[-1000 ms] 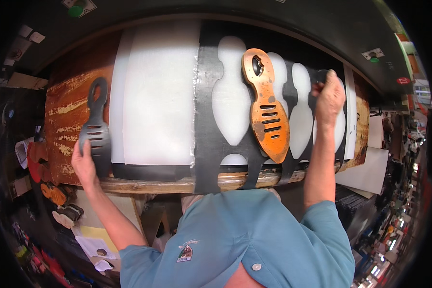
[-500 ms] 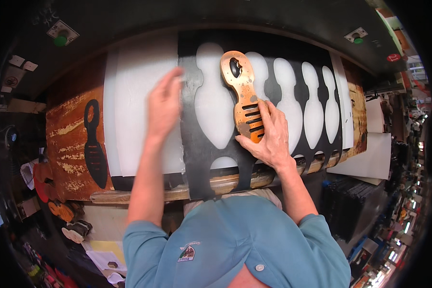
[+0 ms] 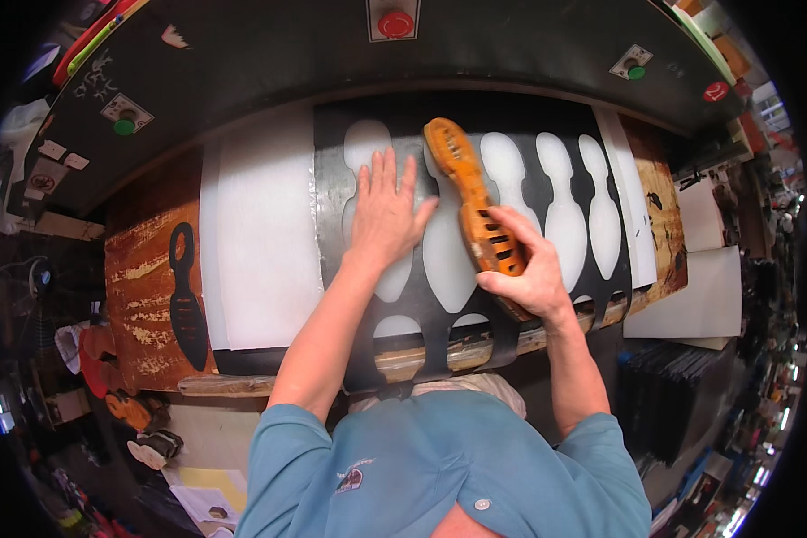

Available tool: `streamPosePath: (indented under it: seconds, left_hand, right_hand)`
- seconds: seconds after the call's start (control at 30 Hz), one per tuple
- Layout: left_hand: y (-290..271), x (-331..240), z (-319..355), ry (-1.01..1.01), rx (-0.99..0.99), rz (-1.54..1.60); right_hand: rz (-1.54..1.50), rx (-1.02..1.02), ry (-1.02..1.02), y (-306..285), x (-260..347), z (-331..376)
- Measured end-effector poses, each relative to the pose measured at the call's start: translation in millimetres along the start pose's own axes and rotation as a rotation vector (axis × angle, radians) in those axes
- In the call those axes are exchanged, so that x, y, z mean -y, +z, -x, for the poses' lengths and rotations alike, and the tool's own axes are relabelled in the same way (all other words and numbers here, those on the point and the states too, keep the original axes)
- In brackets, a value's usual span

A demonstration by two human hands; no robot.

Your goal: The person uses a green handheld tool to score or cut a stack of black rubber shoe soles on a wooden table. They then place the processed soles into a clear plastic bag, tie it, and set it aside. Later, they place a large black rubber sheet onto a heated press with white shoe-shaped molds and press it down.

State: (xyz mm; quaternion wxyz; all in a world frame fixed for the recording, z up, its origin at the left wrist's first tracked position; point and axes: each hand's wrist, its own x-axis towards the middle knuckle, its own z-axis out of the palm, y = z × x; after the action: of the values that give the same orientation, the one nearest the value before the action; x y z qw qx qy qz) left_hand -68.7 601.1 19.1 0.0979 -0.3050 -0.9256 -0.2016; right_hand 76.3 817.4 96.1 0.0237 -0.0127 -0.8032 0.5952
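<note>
My right hand [image 3: 533, 269] grips the lower, slotted end of an orange, worn cutting die [image 3: 468, 184]. The die is tilted on its side over the black sheet [image 3: 332, 148], so its deep side wall shows. My left hand [image 3: 387, 211] lies flat on the sheet with its fingers spread, over part of the leftmost cut-out. Several bulb-shaped cut-outs run across the sheet, and white board shows through them. A matching black cut piece [image 3: 185, 296], with a loop at one end and slits in its body, lies on the wooden board at the left.
White boards [image 3: 264, 233] lie beneath the sheet on a worn wooden board [image 3: 148, 287]. A dark machine beam [image 3: 269, 63] with a red button [image 3: 393, 24] and green buttons [image 3: 124, 126] spans the far side. Stacked black sheets [image 3: 672, 386] stand low at the right.
My left hand has come right and down onto the black sheet. The cutting die has turned from lying face up to tilted on its side, shifting right. The view has shifted, showing more of the beam.
</note>
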Motion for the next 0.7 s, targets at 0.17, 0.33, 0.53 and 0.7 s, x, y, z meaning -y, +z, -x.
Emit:
streamPosePath:
  seconds: [0.17,0.33,0.53,0.7]
  left_hand:
    - [-5.9,-11.1,16.7,0.017,0.029,-0.023]
    - [-8.8,-24.3,43.9,0.004,0.006,0.079]
    - [-35.7,-31.9,29.0,-0.594,-0.079,1.068]
    - [-45.3,-62.7,30.0,-0.728,0.155,1.051]
  right_hand:
    - [0.632,-0.209,-0.038,-31.0,-14.7,-20.5]
    - [0.816,-0.24,-0.103,-22.2,-37.0,-10.0]
    - [0.752,-0.219,-0.139,-6.7,-38.0,27.9]
    - [0.684,-0.211,-0.09,-6.8,-35.0,31.9]
